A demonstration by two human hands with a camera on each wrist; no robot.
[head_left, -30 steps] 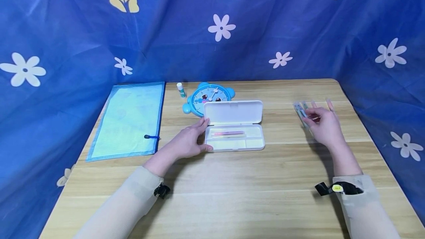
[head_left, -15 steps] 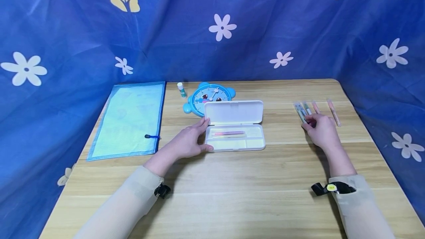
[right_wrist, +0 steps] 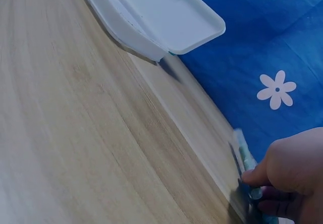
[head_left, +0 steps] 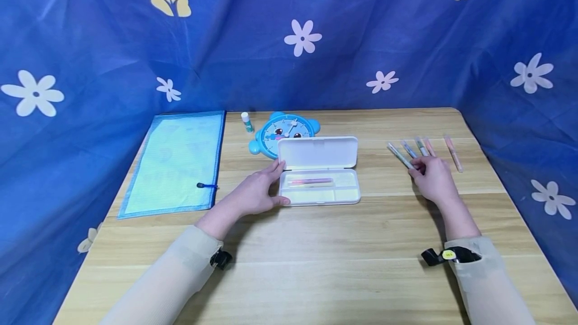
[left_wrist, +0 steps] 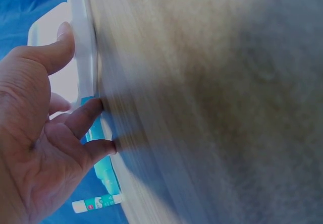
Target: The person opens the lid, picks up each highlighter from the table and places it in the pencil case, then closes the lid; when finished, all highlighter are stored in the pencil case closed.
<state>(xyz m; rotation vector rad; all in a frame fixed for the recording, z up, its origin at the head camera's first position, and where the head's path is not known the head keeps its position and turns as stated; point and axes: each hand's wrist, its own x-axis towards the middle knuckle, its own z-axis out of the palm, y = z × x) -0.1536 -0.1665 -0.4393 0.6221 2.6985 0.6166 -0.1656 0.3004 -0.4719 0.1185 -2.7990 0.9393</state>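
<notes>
A white pencil case (head_left: 346, 195) lies with its lid raised, and a pinkish pen (head_left: 311, 181) is in its rear compartment. My left hand (head_left: 256, 193) holds the case's left end, thumb at the front edge and fingertips by the lid. At the right, my right hand (head_left: 435, 179) pinches the near end of a slim greenish pen (head_left: 399, 155), which slants away to the left. Several more pens, among them a blue pen (head_left: 409, 149) and a pink pen (head_left: 453, 153), lie around that hand. In the right wrist view, thumb and fingers close on the greenish pen (right_wrist: 244, 151).
Behind the case sits a blue toy clock (head_left: 285, 132) with a face, partly hidden by the lid. A glue stick (head_left: 247, 122) stands beside it. A light blue mesh zip folder (head_left: 173, 164) covers the left side. Blue flowered cloth (head_left: 338, 74) hangs behind the table.
My right hand has shifted slightly left, and the greenish pen has swung left, away from the other pens. The left hand and pencil case have stayed put.
</notes>
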